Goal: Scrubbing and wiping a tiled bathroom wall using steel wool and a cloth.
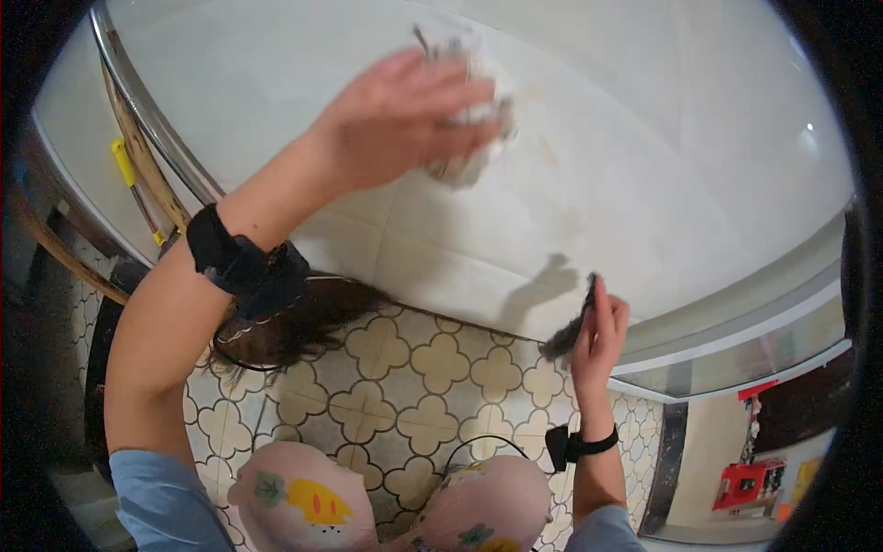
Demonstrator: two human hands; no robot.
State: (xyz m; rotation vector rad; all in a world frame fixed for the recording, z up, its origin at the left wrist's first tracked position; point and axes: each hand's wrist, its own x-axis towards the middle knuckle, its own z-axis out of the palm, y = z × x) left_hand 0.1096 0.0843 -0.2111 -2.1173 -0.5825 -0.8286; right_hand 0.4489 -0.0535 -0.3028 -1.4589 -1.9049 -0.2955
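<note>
My left hand (405, 120) reaches up to the white wall surface (644, 184), its fingers spread over a crumpled whitish-grey cloth (460, 170). Motion smears the hand and the cloth. Lower and to the right, my right hand (600, 336) pinches a dark grey, fuzzy-edged piece (568, 339) between thumb and fingers. Whether that piece is a cloth or a scrubbing pad I cannot tell. It is near the wall's bottom edge, and a shadow of the hand falls on the wall beside it. Faint yellowish marks (549, 150) show right of the cloth.
A dark-bristled, broom-like thing (313, 322) lies below my left forearm. At left are a curved metal rail (152, 110), a wooden pole (143, 138) and a yellow-handled tool (122, 164). My pink-covered knees (303, 492) are above the patterned tile floor (432, 363). Glass panels (736, 354) curve along the right.
</note>
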